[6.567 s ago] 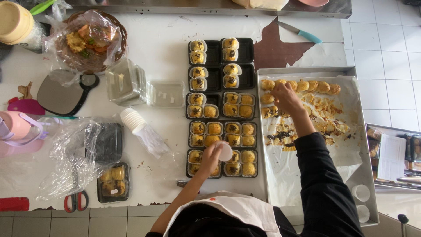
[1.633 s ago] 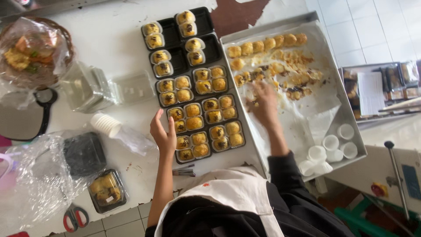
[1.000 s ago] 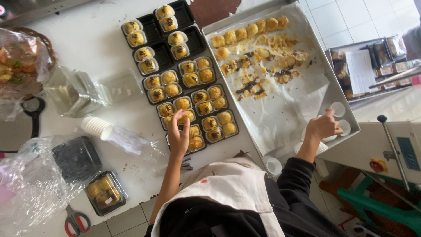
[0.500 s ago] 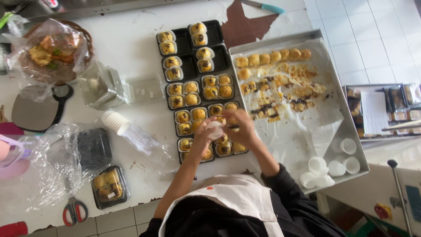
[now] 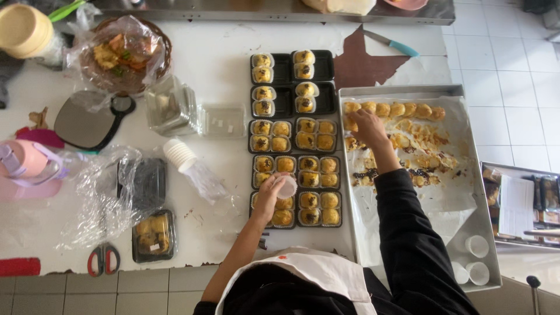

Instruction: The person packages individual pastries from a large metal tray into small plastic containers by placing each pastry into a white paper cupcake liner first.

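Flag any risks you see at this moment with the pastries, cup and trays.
1. The left hand holds a white paper cup low over the filled black trays; it might dent pastries beneath.
2. The right hand reaches among the baked pastries crowded on the metal baking tray; neighbours could get crushed.

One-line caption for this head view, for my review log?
Left hand holds a white paper cup over black pastry trays while the right hand reaches pastries on a metal baking tray.

The baking tray [image 5: 408,91] is dull grey metal lined with creased, stained white paper [image 5: 443,204]. Black trays [image 5: 282,70] look like glossy thin plastic. The pastries [image 5: 326,127] shine golden, and the bag [image 5: 93,198] on the left is clear, crinkled plastic.
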